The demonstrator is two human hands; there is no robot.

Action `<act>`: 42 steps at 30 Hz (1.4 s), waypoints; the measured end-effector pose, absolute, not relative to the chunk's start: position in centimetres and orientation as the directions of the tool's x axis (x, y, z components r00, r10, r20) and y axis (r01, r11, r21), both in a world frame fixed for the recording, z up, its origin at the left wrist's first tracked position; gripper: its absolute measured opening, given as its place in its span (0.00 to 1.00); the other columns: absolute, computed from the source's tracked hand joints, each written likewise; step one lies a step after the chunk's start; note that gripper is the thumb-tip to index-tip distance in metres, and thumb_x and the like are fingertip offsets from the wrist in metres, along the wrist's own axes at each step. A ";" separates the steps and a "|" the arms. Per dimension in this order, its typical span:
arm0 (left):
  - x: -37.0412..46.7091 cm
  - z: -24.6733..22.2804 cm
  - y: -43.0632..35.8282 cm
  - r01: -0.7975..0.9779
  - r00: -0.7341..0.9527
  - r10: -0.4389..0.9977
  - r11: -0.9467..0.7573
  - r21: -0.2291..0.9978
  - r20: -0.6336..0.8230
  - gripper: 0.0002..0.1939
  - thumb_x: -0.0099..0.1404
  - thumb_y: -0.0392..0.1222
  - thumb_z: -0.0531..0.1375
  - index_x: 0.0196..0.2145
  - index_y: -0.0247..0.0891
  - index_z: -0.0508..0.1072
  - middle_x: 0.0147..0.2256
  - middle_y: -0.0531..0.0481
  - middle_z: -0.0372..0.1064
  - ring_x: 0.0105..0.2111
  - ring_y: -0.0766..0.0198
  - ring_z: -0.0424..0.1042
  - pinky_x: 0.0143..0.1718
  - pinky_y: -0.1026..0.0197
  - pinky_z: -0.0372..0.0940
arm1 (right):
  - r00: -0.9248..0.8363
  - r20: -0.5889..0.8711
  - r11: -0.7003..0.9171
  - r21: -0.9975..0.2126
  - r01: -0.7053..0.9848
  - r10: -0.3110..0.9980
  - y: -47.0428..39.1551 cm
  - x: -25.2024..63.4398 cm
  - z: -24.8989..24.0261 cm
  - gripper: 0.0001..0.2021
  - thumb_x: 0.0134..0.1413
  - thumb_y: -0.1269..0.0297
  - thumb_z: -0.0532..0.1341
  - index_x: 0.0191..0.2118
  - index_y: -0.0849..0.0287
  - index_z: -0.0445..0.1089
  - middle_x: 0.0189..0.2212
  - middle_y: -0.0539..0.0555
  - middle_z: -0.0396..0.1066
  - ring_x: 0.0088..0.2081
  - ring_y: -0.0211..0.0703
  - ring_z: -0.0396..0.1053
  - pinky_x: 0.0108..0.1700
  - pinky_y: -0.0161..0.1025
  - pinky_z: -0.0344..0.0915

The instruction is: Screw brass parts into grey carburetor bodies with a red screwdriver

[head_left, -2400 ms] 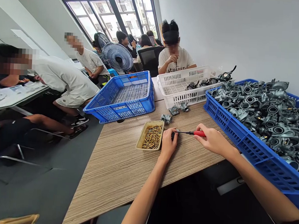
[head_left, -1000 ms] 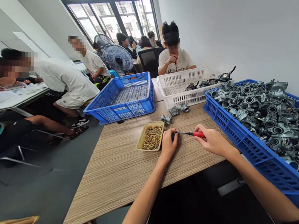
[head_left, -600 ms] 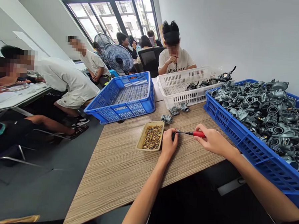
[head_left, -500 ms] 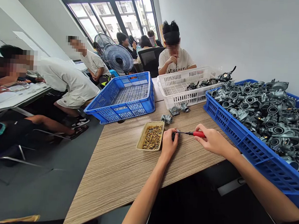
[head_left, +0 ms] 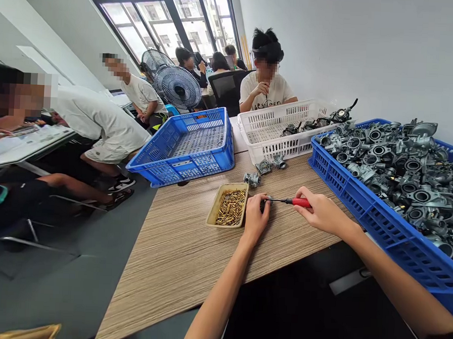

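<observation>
My right hand is closed around the red handle of a screwdriver. Its dark shaft points left, and the tip reaches a small dark metal part under my left hand. The fingers of that hand are wrapped round the part and hide most of it; it looks like a carburetor body. Just left of my left hand stands a beige tub holding many small brass pieces. Beyond the hand, a grey carburetor body lies on the wooden table, with two more farther back.
A blue crate heaped with carburetor bodies stands at the right. Farther back are a white crate with several assembled carburetors and a blue crate at the table's left edge. Across the table sits a person; others sit at the left.
My hands and the screwdriver stay almost in place. The person across the table has turned their head slightly, and a person at the far left has leaned forward.
</observation>
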State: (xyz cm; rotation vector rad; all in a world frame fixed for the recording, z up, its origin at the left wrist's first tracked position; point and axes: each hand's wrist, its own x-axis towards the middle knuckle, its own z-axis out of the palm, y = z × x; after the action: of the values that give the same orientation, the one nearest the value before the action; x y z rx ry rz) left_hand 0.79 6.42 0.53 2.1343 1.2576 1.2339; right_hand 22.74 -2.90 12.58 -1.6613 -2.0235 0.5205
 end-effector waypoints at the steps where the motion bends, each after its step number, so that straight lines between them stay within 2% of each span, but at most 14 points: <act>1: 0.8 0.5 6.4 0.515 0.220 0.839 -0.533 0.671 0.497 0.03 0.73 0.37 0.58 0.42 0.43 0.72 0.48 0.44 0.78 0.52 0.51 0.73 0.55 0.47 0.68 | -0.156 0.114 0.193 -0.564 0.803 0.981 -2.9 22.7 12.5 0.06 0.69 0.61 0.59 0.47 0.52 0.62 0.37 0.53 0.79 0.38 0.52 0.78 0.39 0.40 0.63; 13: 0.7 0.4 6.7 0.543 0.205 0.842 -0.522 0.658 0.498 0.03 0.72 0.38 0.59 0.42 0.43 0.72 0.48 0.44 0.78 0.51 0.49 0.73 0.54 0.46 0.67 | -0.152 0.081 0.172 -0.550 0.818 0.985 -2.8 22.5 12.3 0.06 0.69 0.62 0.59 0.48 0.52 0.63 0.37 0.53 0.79 0.38 0.50 0.78 0.38 0.38 0.62; 24: 0.7 0.3 6.7 0.532 0.205 0.842 -0.524 0.665 0.499 0.03 0.73 0.38 0.58 0.42 0.43 0.72 0.48 0.44 0.78 0.52 0.50 0.73 0.56 0.45 0.68 | -0.168 0.167 0.234 -0.549 0.802 0.971 -2.8 22.6 12.1 0.04 0.69 0.59 0.59 0.45 0.51 0.66 0.37 0.51 0.80 0.36 0.49 0.77 0.38 0.39 0.63; 42: 0.7 0.3 6.7 0.530 0.203 0.838 -0.529 0.663 0.507 0.03 0.73 0.37 0.58 0.41 0.43 0.72 0.48 0.44 0.78 0.52 0.50 0.73 0.55 0.46 0.68 | -0.167 0.163 0.230 -0.542 0.809 0.972 -2.8 22.5 12.0 0.04 0.70 0.59 0.59 0.45 0.51 0.66 0.36 0.52 0.79 0.36 0.50 0.77 0.38 0.39 0.63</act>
State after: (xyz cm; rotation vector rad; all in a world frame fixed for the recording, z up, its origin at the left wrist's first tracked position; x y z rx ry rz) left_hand 0.72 6.71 0.35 2.1409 1.2824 1.2473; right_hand 22.54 -2.76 12.02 -1.6319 -2.0354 0.4582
